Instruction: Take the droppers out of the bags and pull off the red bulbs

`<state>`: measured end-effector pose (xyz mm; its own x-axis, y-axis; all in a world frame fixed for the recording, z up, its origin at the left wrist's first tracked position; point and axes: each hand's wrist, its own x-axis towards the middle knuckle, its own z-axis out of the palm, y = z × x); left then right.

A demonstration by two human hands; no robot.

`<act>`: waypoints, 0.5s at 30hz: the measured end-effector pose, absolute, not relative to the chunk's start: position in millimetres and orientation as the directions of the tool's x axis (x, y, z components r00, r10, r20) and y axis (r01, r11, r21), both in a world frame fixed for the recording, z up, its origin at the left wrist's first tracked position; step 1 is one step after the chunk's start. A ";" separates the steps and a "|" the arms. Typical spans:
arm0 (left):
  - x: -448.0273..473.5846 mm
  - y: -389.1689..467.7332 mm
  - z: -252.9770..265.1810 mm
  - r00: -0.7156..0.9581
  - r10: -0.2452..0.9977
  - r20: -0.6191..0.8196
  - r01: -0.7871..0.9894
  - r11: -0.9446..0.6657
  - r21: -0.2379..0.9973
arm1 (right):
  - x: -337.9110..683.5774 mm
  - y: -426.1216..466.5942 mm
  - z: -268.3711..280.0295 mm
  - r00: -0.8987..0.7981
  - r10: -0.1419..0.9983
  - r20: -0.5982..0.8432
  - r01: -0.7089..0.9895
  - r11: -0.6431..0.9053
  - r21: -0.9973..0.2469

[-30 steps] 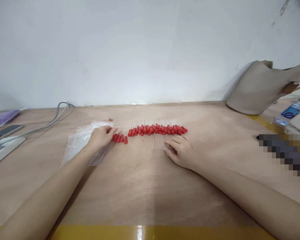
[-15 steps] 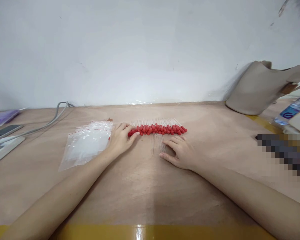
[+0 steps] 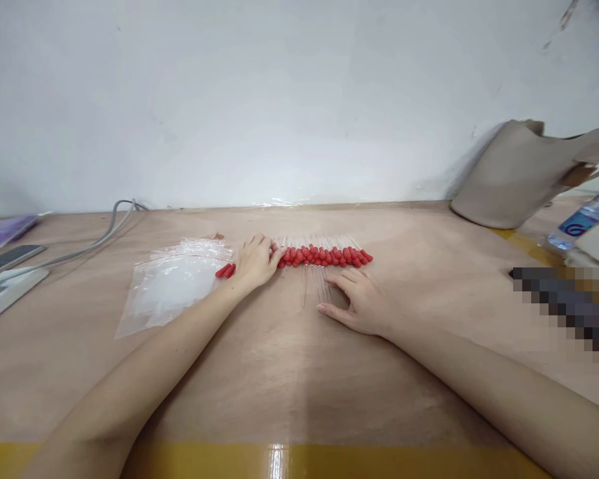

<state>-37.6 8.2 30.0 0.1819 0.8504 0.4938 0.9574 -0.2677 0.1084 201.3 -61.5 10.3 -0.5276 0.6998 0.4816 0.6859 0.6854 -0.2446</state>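
A row of thin, pale rods with red handles [image 3: 324,256] lies across the table, most shafts pointing toward the wall. My left hand [image 3: 259,261] rests over the left part of the row, fingers stretched out and thumb against the handles. A couple of red handles also show to the left of that hand. Several thin shafts [image 3: 319,286] point toward me below the row. Beside them lies my right hand [image 3: 357,299], thumb and fingers apart, fingertips at the shafts and nothing visibly gripped. What lies under my left palm is hidden.
Clear zip bags [image 3: 174,286] are stacked left of the row. Farther left are a grey cable [image 3: 94,249], a phone [image 3: 14,258] and a purple packet [image 3: 10,231]. On the right stand a beige bag [image 3: 509,179] and a plastic bottle [image 3: 584,216]. A white wall [image 3: 299,100] closes the back.
My left hand has slid right along the row, uncovering a couple of red handles on its left. My right hand has hardly moved.
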 end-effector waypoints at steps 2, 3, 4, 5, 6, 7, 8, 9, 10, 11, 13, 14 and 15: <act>-37.7 8.4 27.9 0.160 0.839 0.519 0.957 -0.261 0.127 | 201.8 -60.8 9.5 -0.528 0.702 0.477 0.682 0.686 -0.255; -38.1 8.5 27.0 0.149 0.828 0.540 0.954 -0.264 0.142 | 202.6 -60.4 9.0 -0.530 0.702 0.475 0.677 0.688 -0.261; -38.7 8.6 26.4 0.138 0.813 0.565 0.948 -0.274 0.163 | 203.6 -60.0 8.4 -0.534 0.700 0.474 0.669 0.693 -0.269; -39.5 8.7 26.0 0.123 0.795 0.594 0.938 -0.288 0.192 | 205.0 -59.5 7.8 -0.543 0.697 0.469 0.658 0.700 -0.278; -40.7 8.5 26.0 0.101 0.776 0.623 0.926 -0.303 0.227 | 206.6 -58.9 7.4 -0.553 0.693 0.461 0.645 0.707 -0.289; -42.1 7.8 26.3 0.072 0.757 0.650 0.909 -0.318 0.269 | 208.4 -58.3 7.0 -0.566 0.690 0.452 0.632 0.715 -0.301; -43.8 6.5 26.6 0.039 0.739 0.673 0.889 -0.334 0.314 | 210.1 -57.7 6.7 -0.578 0.686 0.442 0.618 0.721 -0.312; -45.7 4.3 26.7 0.004 0.723 0.691 0.865 -0.349 0.360 | 211.7 -57.0 6.6 -0.588 0.684 0.432 0.607 0.726 -0.323; -47.9 1.2 26.5 -0.031 0.710 0.704 0.840 -0.363 0.404 | 213.0 -56.2 6.4 -0.595 0.683 0.424 0.599 0.728 -0.333; -50.4 -3.0 25.8 -0.062 0.698 0.713 0.815 -0.377 0.440 | 213.9 -55.4 6.3 -0.599 0.683 0.419 0.593 0.729 -0.342; -55.9 -13.9 22.4 -0.104 0.681 0.725 0.770 -0.406 0.492 | 214.6 -53.9 6.0 -0.594 0.690 0.414 0.590 0.723 -0.360; -58.9 -20.2 19.8 -0.121 0.683 0.720 0.746 -0.417 0.520 | 214.4 -53.2 5.7 -0.589 0.695 0.413 0.590 0.719 -0.368; -61.8 -26.7 16.9 -0.138 0.696 0.705 0.717 -0.421 0.556 | 214.1 -52.5 5.4 -0.585 0.698 0.414 0.590 0.716 -0.374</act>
